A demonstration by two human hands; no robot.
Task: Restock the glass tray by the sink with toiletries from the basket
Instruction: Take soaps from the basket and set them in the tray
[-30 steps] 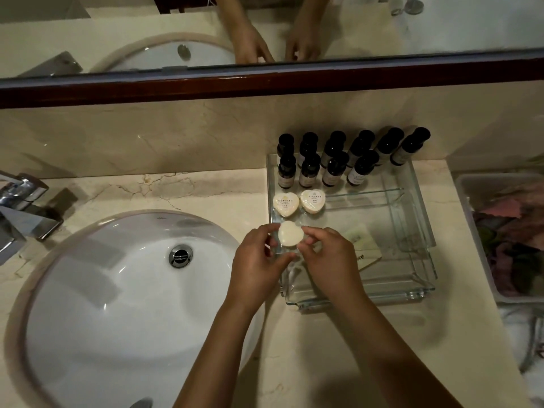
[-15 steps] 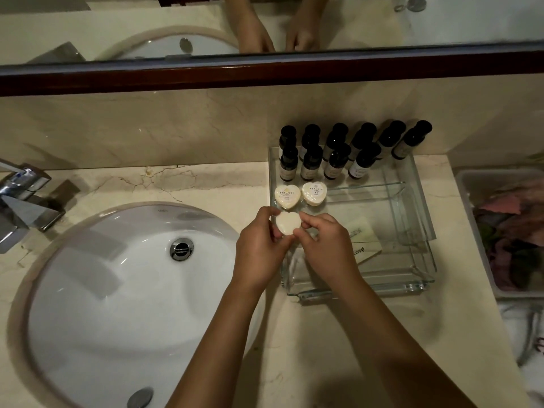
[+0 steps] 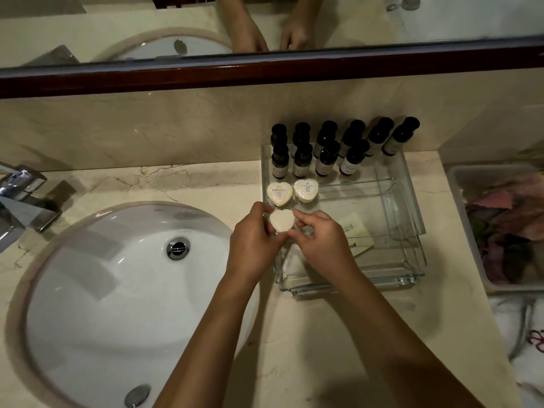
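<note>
A clear glass tray [image 3: 412,260] sits on the marble counter right of the sink. Several small dark bottles [image 3: 326,157] stand in two rows at its back. In front of them, at the tray's left side, lie two wrapped heart-shaped soaps [image 3: 279,193] side by side. A third heart soap [image 3: 282,219], blank side up, is held over the tray's left edge just in front of those two. My left hand [image 3: 253,245] pinches its left side and my right hand [image 3: 321,240] pinches its right side. A pale paper packet [image 3: 357,234] lies in the tray beside my right hand.
A white basin [image 3: 103,290] with a chrome drain fills the left. A chrome tap [image 3: 20,198] stands at the far left. A white plastic basket [image 3: 459,207] holding pinkish packets stands at the right edge. A mirror with a dark wooden frame [image 3: 265,72] runs along the back wall.
Both hands have carried the heart soap a little farther back, closer to the two soaps lying in the tray. The grip on it is the same.
</note>
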